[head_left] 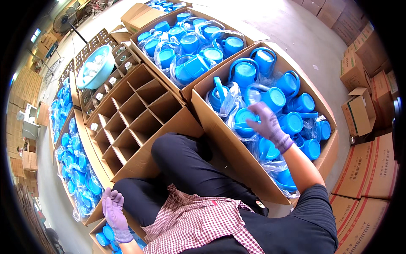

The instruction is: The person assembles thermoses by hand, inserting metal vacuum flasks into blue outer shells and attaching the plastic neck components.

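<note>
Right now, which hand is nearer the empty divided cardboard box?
Left hand, just below the divided cardboard box. The right hand is off to its right, in the box of blue plastic jugs.

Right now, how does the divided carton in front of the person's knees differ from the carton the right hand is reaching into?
The divided carton has cardboard partitions forming cells, mostly bare; the right-hand carton has no visible dividers and is heaped with blue lidded containers in clear plastic bags. The right hand is inside the right-hand carton; no hand touches the divided carton. Both are open brown cardboard, tilted toward the person.
</note>
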Demonstrator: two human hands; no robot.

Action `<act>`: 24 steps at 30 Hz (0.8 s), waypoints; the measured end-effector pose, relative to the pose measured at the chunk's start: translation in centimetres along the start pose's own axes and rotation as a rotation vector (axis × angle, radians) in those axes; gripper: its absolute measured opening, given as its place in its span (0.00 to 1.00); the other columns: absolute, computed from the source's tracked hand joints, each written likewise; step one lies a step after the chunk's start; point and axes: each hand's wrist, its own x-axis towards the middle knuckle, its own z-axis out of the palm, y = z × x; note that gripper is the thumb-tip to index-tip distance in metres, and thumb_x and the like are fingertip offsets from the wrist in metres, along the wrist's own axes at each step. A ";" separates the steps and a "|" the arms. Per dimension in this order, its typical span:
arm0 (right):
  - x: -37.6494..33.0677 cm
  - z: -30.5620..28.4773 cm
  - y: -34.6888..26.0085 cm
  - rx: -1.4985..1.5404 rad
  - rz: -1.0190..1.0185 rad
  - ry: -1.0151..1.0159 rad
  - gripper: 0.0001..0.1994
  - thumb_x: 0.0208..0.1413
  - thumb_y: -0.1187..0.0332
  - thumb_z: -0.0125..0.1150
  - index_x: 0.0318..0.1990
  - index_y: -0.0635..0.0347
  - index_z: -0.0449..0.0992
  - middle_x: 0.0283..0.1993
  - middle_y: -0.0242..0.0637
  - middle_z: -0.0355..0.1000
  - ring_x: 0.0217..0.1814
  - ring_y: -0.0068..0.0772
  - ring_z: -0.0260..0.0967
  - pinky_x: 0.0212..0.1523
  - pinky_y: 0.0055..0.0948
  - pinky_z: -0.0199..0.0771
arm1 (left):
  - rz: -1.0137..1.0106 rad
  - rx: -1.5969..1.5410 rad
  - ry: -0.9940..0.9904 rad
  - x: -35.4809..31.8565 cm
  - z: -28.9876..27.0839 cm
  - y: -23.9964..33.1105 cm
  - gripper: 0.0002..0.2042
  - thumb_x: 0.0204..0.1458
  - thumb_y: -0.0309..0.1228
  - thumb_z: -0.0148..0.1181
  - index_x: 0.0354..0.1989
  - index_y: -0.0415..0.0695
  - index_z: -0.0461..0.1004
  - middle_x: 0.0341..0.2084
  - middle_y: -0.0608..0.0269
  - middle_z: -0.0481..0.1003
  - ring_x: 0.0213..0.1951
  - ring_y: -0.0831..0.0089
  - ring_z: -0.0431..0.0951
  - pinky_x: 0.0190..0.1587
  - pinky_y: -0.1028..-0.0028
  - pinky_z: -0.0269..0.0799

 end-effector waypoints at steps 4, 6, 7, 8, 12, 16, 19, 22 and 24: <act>-1.5 0.8 -5.8 -0.480 -0.022 -0.356 0.25 0.47 0.69 0.68 0.57 0.51 0.76 0.50 0.45 0.78 0.54 0.50 0.76 0.54 0.48 0.77 | -0.014 -0.024 -0.002 0.1 0.1 -0.4 0.25 0.71 0.43 0.51 0.70 0.41 0.66 0.51 0.63 0.76 0.50 0.72 0.78 0.59 0.70 0.74; -0.7 2.0 -6.4 -0.610 0.011 -0.512 0.21 0.51 0.68 0.65 0.55 0.52 0.79 0.50 0.46 0.80 0.55 0.47 0.78 0.54 0.47 0.78 | 0.011 -0.028 -0.049 0.0 0.9 -0.2 0.25 0.71 0.42 0.51 0.70 0.41 0.66 0.51 0.62 0.77 0.50 0.72 0.78 0.59 0.70 0.75; -0.1 3.0 -5.8 -0.590 0.016 -0.540 0.22 0.49 0.68 0.67 0.55 0.53 0.79 0.50 0.47 0.81 0.55 0.48 0.79 0.54 0.47 0.78 | 0.028 -0.033 -0.070 0.0 1.4 0.0 0.25 0.71 0.42 0.51 0.70 0.41 0.66 0.51 0.62 0.77 0.50 0.72 0.78 0.59 0.70 0.75; 0.4 4.3 -4.5 -0.579 0.027 -0.565 0.23 0.47 0.67 0.68 0.54 0.54 0.80 0.50 0.48 0.81 0.54 0.48 0.80 0.54 0.47 0.79 | 0.068 -0.041 -0.115 -0.2 1.9 0.2 0.25 0.70 0.42 0.52 0.69 0.40 0.67 0.52 0.61 0.77 0.50 0.71 0.79 0.58 0.70 0.75; 2.2 4.0 -4.1 -0.407 0.162 -0.579 0.23 0.43 0.66 0.66 0.52 0.56 0.84 0.51 0.51 0.82 0.54 0.52 0.80 0.58 0.44 0.78 | 0.056 -0.084 -0.105 -1.3 2.6 -0.4 0.24 0.70 0.40 0.52 0.67 0.37 0.69 0.50 0.59 0.78 0.50 0.70 0.80 0.58 0.69 0.75; 2.9 -3.4 -9.7 -0.454 0.097 -0.425 0.24 0.43 0.63 0.64 0.51 0.56 0.85 0.49 0.52 0.82 0.54 0.51 0.80 0.58 0.44 0.79 | 0.105 -0.086 -0.167 -2.0 1.6 0.4 0.23 0.69 0.40 0.53 0.66 0.36 0.70 0.49 0.58 0.79 0.49 0.70 0.80 0.57 0.70 0.76; 3.1 -14.6 -18.6 -0.455 -0.029 -0.245 0.25 0.43 0.60 0.67 0.50 0.61 0.85 0.45 0.52 0.82 0.50 0.49 0.81 0.55 0.43 0.81 | 0.143 -0.069 -0.176 -1.3 0.2 1.3 0.21 0.70 0.37 0.51 0.65 0.36 0.70 0.49 0.58 0.79 0.49 0.70 0.80 0.58 0.70 0.76; 2.7 -24.5 -28.6 -0.531 -0.347 -0.135 0.26 0.43 0.60 0.68 0.50 0.64 0.84 0.45 0.53 0.82 0.49 0.49 0.81 0.55 0.40 0.81 | 0.206 -0.027 -0.159 -1.6 0.8 3.5 0.21 0.70 0.34 0.51 0.66 0.35 0.70 0.49 0.58 0.79 0.49 0.71 0.80 0.58 0.70 0.75; 2.7 -28.5 -33.9 -0.617 -0.632 -0.044 0.26 0.42 0.61 0.69 0.50 0.65 0.84 0.42 0.52 0.81 0.45 0.48 0.81 0.52 0.39 0.82 | 0.318 -0.018 -0.243 -1.8 2.2 5.3 0.21 0.69 0.33 0.52 0.66 0.34 0.69 0.50 0.58 0.79 0.50 0.71 0.79 0.60 0.70 0.74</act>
